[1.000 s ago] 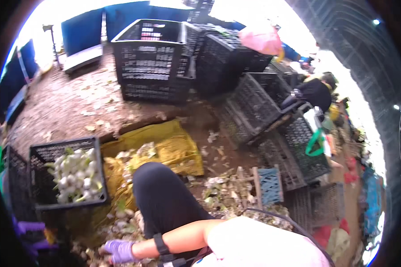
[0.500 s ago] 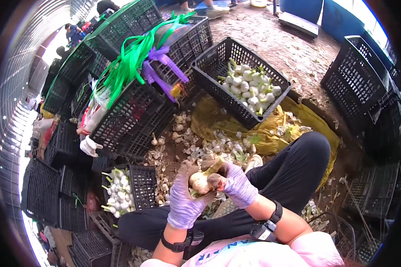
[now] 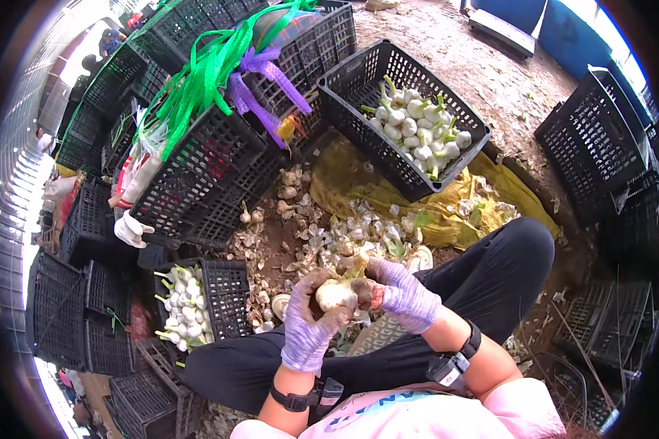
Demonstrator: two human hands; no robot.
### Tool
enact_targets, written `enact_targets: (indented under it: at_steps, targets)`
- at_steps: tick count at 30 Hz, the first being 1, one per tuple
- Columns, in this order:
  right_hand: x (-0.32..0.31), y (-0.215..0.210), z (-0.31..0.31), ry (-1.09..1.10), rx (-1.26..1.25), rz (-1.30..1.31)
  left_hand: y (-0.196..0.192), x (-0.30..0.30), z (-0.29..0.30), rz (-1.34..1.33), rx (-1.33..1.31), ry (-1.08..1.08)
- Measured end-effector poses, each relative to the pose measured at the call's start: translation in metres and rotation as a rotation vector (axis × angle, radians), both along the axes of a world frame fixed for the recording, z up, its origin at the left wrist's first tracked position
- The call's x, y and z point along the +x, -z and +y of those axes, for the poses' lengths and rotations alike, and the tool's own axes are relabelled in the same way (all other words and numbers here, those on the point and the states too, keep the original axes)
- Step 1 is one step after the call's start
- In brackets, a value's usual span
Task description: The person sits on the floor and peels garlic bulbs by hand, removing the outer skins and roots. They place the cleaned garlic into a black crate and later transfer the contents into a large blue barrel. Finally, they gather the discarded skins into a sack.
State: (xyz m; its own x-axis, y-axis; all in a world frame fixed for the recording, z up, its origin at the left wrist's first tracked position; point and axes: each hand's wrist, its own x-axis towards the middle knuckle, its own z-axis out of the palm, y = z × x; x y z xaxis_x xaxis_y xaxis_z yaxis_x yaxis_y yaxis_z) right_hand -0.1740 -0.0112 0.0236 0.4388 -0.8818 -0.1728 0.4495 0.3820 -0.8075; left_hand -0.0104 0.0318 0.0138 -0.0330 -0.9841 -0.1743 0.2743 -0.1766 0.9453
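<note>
Purple-gloved left hand (image 3: 309, 322) cups a pale garlic bulb (image 3: 336, 295), fingers curled round its side; right hand (image 3: 406, 296), fingers bent nearly closed, grips it at the stem end, bulb sitting at 6 o'clock from view centre. From the bulb: black crate (image 3: 370, 152) of white bulbs (image 3: 417, 130) at 1 o'clock, smaller crate (image 3: 227, 296) at 9, green straps (image 3: 206, 84) at 11.

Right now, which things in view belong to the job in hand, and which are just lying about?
Seemingly in the job:
- garlic bulb, in left hand and right hand
- white bulbs in crate

Seemingly lying about:
- green straps
- purple mesh
- white glove
</note>
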Motion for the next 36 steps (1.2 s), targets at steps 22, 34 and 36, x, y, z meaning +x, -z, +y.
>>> enact_targets:
  at_steps: [22,34,36]
  targets:
    - [-0.005,0.059,-0.005,-0.088,-0.367,0.283,0.035,0.013,-0.011,-0.341,-0.035,0.014]
    - [-0.005,0.027,-0.004,-0.054,0.382,-0.4,-0.004,0.023,-0.025,-0.56,-0.14,0.092]
    - [-0.009,0.03,-0.009,0.1,0.403,-0.446,-0.014,0.028,-0.03,-0.656,-0.302,0.142]
